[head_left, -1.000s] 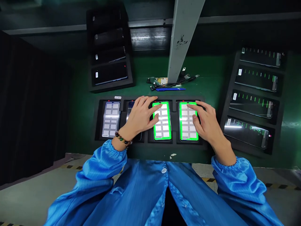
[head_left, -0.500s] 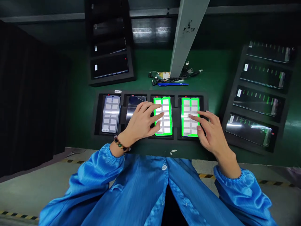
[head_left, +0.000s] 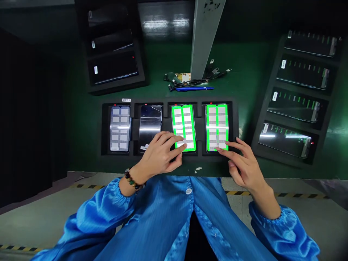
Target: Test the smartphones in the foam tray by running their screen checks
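The left hand (head_left: 161, 154), open with fingers bent and holding nothing, has its fingertips at the lower screen of the third phone (head_left: 184, 125), counted from the left in the tray (head_left: 199, 128). The right hand (head_left: 243, 163), also open and loosely spread, grips nothing; its index fingertip is at the lower screen of the fourth phone (head_left: 217, 123), in the tray's right slot. Whether the fingertips press or just hover, I cannot tell. Both these screens show white blocks with green borders and a green centre strip. In the tray's left slot is the first phone (head_left: 119, 128), lit with a grey grid; beside it, the second phone (head_left: 150, 121) is dark. A label (head_left: 126, 100) reading 0762 sits on the tray's back rim, towards the left. Just behind the tray on the table (head_left: 157, 79) lie a blue pen (head_left: 195, 88) and black cables (head_left: 217, 74), near a grey post (head_left: 205, 40). The far tray (head_left: 116, 88), with dark phones, is behind the tray's left half; the side tray (head_left: 274, 154), tilted, holds four phones to its right.
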Demonstrator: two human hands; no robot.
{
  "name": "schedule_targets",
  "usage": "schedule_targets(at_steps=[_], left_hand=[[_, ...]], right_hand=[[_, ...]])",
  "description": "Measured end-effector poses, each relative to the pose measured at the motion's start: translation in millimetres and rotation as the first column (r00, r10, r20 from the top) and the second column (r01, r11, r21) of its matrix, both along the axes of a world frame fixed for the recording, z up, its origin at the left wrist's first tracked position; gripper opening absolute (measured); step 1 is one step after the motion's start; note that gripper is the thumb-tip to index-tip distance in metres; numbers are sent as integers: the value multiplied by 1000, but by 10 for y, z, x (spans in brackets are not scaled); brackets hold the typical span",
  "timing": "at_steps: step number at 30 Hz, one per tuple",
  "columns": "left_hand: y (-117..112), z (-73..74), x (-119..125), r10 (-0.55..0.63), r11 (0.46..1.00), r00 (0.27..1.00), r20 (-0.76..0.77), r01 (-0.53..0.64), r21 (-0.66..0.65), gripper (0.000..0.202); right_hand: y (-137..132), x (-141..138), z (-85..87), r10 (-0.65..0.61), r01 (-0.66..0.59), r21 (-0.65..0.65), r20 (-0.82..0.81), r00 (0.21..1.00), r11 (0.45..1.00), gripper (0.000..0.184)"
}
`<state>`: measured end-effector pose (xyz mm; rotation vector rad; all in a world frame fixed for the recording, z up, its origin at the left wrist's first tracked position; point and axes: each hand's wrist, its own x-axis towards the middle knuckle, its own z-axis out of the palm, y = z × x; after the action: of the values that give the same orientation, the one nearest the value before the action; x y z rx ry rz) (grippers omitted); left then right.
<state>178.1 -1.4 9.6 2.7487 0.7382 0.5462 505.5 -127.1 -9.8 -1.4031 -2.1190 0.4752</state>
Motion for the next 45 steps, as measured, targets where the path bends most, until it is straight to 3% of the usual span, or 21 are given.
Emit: schedule_targets(at_steps=[5, 10, 14, 23, 27, 30, 37, 41, 45], left_hand=[[-52, -14, -39, -14, 1000, 1000, -13, 13, -17, 27], [-40, -5, -144, 20, 1000, 999, -43, -20, 3, 27], [-47, -3, -249, 47, 999, 998, -44, -46, 19, 26], [-66, -31, -263, -9, 1000, 999, -47, 9, -14, 31], [-43, -13, -112, -30, 996, 995, -92, 22, -85, 38], [-24, 10, -34, -41, 990, 990, -133, 22, -138, 44], [-40, 25, -255, 122, 991, 987, -104, -127, -41, 40], [-60, 32, -351, 179, 984, 978, -110, -180, -2, 34], [-48, 35, -211, 145, 989, 986, -88, -146, -4, 32]], right_hand=[[-23, -62, 26, -20, 20, -10, 20, 1000, 1000, 69], [74, -224, 49, 53, -50, -43, 57, 997, 998, 67], [67, -186, 42, 63, -62, -37, 49, 997, 997, 66], [-25, 122, 53, -82, 81, 15, 90, 993, 997, 53], [15, 102, 98, -198, 198, 14, 132, 971, 980, 50], [66, 1, 124, -199, 201, -3, 126, 972, 980, 54], [198, -299, 104, -71, 79, -96, 91, 993, 992, 61], [155, -189, 114, -127, 134, -55, 116, 985, 989, 60], [73, -7, 138, -228, 232, -10, 139, 964, 973, 49]])
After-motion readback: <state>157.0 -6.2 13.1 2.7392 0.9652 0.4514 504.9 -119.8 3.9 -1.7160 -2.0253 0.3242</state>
